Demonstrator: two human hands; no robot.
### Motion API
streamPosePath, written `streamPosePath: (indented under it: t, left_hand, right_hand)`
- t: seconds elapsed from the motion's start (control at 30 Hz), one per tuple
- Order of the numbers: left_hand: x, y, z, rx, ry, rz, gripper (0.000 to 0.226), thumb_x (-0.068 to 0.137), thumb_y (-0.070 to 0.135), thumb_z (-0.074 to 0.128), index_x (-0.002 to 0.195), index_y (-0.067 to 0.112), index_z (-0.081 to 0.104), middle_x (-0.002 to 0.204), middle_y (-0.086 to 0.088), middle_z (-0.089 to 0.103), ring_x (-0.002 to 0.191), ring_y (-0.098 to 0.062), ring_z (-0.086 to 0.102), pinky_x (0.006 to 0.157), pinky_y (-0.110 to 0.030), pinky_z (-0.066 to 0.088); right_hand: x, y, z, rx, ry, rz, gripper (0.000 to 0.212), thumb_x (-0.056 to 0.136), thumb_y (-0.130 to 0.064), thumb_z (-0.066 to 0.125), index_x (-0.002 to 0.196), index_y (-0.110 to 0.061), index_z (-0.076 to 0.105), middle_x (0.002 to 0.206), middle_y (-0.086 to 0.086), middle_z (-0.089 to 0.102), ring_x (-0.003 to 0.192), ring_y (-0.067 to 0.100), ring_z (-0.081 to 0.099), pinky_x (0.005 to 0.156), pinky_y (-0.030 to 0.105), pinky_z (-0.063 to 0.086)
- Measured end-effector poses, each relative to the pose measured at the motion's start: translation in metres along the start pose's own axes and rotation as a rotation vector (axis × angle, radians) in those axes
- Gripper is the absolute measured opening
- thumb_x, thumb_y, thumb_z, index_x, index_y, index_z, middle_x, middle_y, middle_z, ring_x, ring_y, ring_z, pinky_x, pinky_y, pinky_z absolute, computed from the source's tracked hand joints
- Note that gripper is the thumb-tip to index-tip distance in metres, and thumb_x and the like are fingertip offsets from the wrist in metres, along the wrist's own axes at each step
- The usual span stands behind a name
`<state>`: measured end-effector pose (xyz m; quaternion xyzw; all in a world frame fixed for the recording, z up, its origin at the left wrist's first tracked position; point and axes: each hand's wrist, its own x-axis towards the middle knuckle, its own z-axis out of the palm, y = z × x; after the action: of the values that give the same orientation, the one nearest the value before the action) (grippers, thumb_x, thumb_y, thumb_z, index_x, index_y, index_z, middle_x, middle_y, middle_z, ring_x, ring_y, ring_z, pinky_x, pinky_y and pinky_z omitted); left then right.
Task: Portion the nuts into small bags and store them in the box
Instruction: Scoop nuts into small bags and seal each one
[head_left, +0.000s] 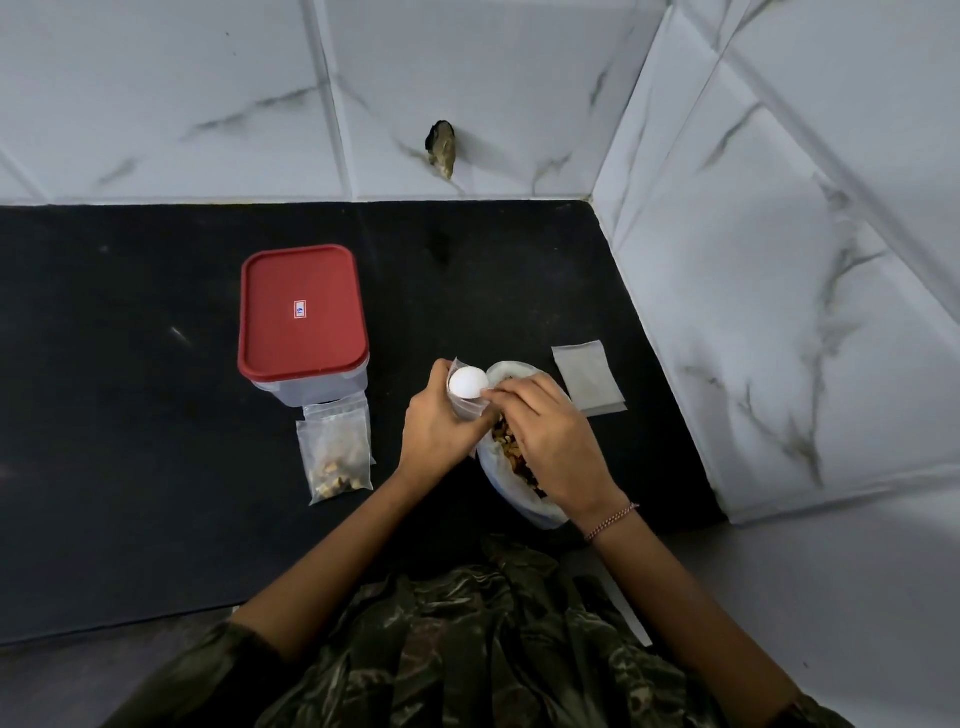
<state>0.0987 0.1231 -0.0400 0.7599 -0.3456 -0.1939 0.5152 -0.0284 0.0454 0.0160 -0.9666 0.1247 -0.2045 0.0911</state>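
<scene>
Left hand closed around a small clear bag, holding it upright with its mouth facing up, just left of the large nut bag. Right hand pinches the handle of a white spoon between thumb and fingertips; the spoon's bowl sits at the mouth of the small bag, rounded back facing the camera. Contents of the held bag cannot be made out, the left hand's fingers cover most of it.

Right hand lies over the open large bag of nuts, a white plastic bag resting on the black countertop; brown and tan nut pieces show in its opening under the palm. A thin pink bracelet sits on the right wrist.

Left of the hands, a filled small bag lies flat on the counter, nuts gathered at its near end. Its far edge touches or nearly touches the box, a clear container with a red lid, lid on.

Right of the nut bag, a stack of empty small bags lies flat near the wall corner.

Behind the counter, white marble-patterned wall tiles, with a dark hole in them above the counter's back edge
</scene>
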Motion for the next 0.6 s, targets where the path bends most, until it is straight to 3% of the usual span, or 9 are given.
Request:
streamPosePath:
  t: [0.13,0.23,0.3,0.37,0.47,0.6]
  left_hand:
    - [0.001,-0.001,0.000,-0.034,-0.006,0.008,0.048,0.074,0.044,0.076,0.106,0.021,0.049,0.095,0.007,0.065,0.086,-0.006,0.065,0.072,-0.024,0.055]
    - [0.002,-0.001,-0.002,-0.018,-0.003,0.000,0.046,0.074,0.044,0.077,0.104,0.021,0.050,0.096,0.008,0.065,0.086,-0.003,0.064,0.071,-0.021,0.053]
    - [0.002,-0.001,-0.004,0.003,-0.002,0.010,0.045,0.075,0.043,0.077,0.103,0.023,0.049,0.095,0.010,0.064,0.085,-0.001,0.063,0.069,-0.015,0.050]
    - [0.001,-0.002,-0.005,0.014,-0.012,0.017,0.046,0.075,0.042,0.077,0.105,0.024,0.047,0.097,0.011,0.062,0.086,0.001,0.062,0.068,-0.011,0.048]
    - [-0.003,-0.007,-0.007,0.021,-0.034,0.010,0.047,0.076,0.038,0.078,0.107,0.022,0.046,0.097,0.009,0.062,0.086,0.000,0.061,0.067,-0.009,0.046]
    - [-0.009,-0.017,-0.007,0.062,-0.069,-0.010,0.054,0.077,0.036,0.077,0.117,0.017,0.046,0.099,0.011,0.059,0.086,0.000,0.060,0.069,-0.009,0.045]
  right_hand:
    - [0.002,0.005,0.000,0.058,0.127,0.041,0.032,0.092,-0.022,0.045,0.106,-0.005,0.068,0.107,0.008,0.067,0.104,0.013,0.058,0.093,0.029,0.049]
    - [0.010,-0.001,-0.005,0.386,0.316,0.406,0.018,0.086,-0.011,0.063,0.102,-0.014,0.071,0.099,-0.006,0.068,0.097,-0.002,0.058,0.086,0.013,0.047]
    - [0.012,0.001,-0.009,0.611,0.297,0.644,0.019,0.084,-0.013,0.069,0.101,-0.021,0.072,0.096,-0.015,0.069,0.094,-0.007,0.061,0.082,0.007,0.046]
    - [0.009,0.010,-0.010,0.676,0.240,0.772,0.019,0.083,-0.020,0.071,0.101,-0.025,0.072,0.095,-0.017,0.070,0.093,-0.008,0.062,0.081,0.007,0.046]
    - [-0.009,0.024,-0.010,0.530,0.190,0.791,0.019,0.083,-0.019,0.070,0.102,-0.019,0.072,0.096,-0.010,0.071,0.089,-0.003,0.063,0.080,0.012,0.049]
    - [-0.044,0.028,0.006,0.308,0.037,0.608,0.016,0.084,-0.008,0.067,0.099,-0.010,0.073,0.098,0.002,0.070,0.089,0.010,0.062,0.082,0.022,0.050]
